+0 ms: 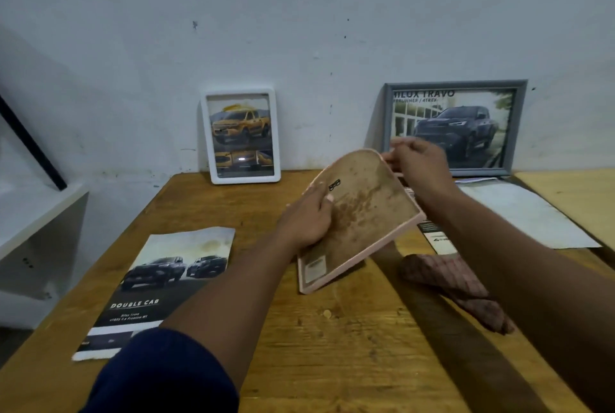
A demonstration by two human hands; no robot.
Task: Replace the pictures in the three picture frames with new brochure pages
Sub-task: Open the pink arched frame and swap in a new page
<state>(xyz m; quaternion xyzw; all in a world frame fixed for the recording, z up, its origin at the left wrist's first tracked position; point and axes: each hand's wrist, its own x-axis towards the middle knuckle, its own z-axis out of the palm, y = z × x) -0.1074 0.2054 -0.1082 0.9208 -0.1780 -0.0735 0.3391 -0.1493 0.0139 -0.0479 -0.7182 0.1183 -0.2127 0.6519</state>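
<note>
My left grip [307, 219] clamps the pink frame [366, 213], back side up, tilted over the bench [332, 346]; right grip [420, 163] pinches its top corner. Brochure page [159, 286] flat at left.

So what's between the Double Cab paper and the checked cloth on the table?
The pink picture frame, back facing up, held tilted by the left hand and right hand. The head view shows it.

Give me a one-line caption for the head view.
Left hand and right hand hold the pink frame, backing up, over the table; white frame and grey frame stand behind.
</note>
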